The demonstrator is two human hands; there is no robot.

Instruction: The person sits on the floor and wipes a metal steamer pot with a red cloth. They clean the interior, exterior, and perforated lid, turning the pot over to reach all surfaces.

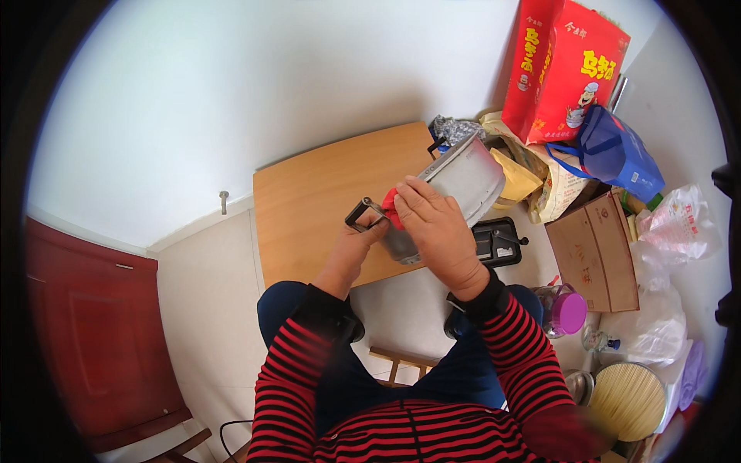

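Note:
A silver-grey metal pot (470, 176) is tipped on its side over the wooden table (333, 168), its rounded wall turned partly towards me. My left hand (353, 246) grips the pot's near black handle (356, 213); the palm hides part of it. Against the pot wall, close to that handle, my right hand (435, 223) presses a bunched red cloth (391, 209), which shows beside the fingers. The far black handle (435, 148) sticks out beyond the rim. My hands and the tilt hide the pot's inside.
On the floor right of the table lies a black rectangular pan-like item (502, 254). Further right are a cardboard box (590, 252), a purple-lidded jar (567, 313), a glass bottle (594, 340), a blue bag (619, 153) and a red carton bag (570, 75). A reddish door (107, 324) stands left.

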